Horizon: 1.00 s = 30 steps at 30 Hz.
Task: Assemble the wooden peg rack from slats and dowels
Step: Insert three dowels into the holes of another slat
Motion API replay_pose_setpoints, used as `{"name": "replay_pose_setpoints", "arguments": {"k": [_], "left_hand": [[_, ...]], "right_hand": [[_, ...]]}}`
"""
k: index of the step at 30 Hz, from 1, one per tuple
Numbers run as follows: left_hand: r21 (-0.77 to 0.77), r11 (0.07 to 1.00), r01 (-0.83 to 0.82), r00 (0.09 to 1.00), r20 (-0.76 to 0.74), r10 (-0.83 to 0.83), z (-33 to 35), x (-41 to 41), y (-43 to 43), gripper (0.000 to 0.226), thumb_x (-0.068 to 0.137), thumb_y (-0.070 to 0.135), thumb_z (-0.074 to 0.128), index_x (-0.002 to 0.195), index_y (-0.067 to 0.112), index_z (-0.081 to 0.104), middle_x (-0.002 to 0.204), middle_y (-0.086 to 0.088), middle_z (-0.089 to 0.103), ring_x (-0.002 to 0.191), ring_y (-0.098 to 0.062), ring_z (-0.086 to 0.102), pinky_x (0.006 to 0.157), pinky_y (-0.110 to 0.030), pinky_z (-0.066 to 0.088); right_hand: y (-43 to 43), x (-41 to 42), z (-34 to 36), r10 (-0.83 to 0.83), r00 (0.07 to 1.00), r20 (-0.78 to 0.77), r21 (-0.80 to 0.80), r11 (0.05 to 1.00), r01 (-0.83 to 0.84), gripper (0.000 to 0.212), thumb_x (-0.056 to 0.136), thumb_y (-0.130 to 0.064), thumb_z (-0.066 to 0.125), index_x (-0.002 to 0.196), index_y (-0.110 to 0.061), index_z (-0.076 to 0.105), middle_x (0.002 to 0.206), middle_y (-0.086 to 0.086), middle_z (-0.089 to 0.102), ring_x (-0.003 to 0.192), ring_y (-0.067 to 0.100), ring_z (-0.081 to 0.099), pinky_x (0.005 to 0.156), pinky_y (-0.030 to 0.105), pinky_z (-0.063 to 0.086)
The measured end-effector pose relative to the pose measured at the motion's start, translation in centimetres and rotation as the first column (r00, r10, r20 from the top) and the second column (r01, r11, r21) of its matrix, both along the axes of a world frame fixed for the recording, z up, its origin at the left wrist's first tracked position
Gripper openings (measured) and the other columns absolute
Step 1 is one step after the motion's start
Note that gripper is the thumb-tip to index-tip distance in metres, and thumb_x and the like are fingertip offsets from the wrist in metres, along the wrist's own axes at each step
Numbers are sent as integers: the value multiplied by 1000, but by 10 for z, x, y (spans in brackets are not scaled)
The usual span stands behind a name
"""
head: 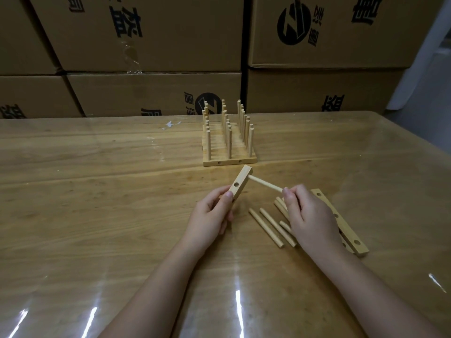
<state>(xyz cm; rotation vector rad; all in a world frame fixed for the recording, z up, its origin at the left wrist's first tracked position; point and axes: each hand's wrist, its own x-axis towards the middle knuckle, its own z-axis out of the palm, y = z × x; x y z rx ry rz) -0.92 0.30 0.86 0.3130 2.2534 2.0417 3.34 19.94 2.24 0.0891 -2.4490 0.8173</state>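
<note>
My left hand (210,217) grips a short wooden slat (240,183) with round holes, held tilted above the table. A dowel (264,184) sticks out of the slat's upper end toward the right. My right hand (308,217) pinches the dowel's free end. Under and beside my right hand lie several loose dowels (266,226) and a long slat (341,222) with holes. A finished peg rack (229,137) with several upright pegs stands farther back at the middle of the table.
The wooden table (97,191) has a glossy clear cover. Stacked cardboard boxes (151,45) form a wall right behind its far edge. A small scrap of white tape (170,124) lies near the back.
</note>
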Motion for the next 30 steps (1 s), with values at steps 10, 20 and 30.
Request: {"name": "replay_pose_setpoints", "arguments": {"k": [10, 20, 30], "left_hand": [[-60, 998, 20, 999, -37, -22, -5, -2, -2, 25, 98, 36, 48, 116, 37, 65, 59, 3, 53, 42, -7, 41, 44, -19, 35], [-108, 994, 10, 996, -82, -19, -4, 2, 0, 26, 98, 34, 48, 117, 34, 65, 58, 6, 51, 42, -2, 44, 45, -16, 35], [38, 999, 17, 1000, -14, -16, 2, 2, 2, 25, 101, 31, 42, 122, 29, 56, 62, 5, 59, 43, -9, 46, 46, -20, 41]], "right_hand": [[3, -2, -3, -21, 997, 69, 85, 996, 15, 33, 95, -35, 32, 79, -14, 52, 54, -5, 44, 46, 13, 41, 41, 28, 29], [5, -2, -4, -18, 996, 92, 63, 998, 12, 32, 96, -34, 34, 75, -17, 50, 53, -6, 42, 45, 11, 39, 42, 27, 29], [0, 3, 6, 72, 997, 30, -320, 945, -59, 48, 83, -69, 22, 86, -29, 49, 54, -4, 45, 43, 6, 39, 40, 28, 30]]}}
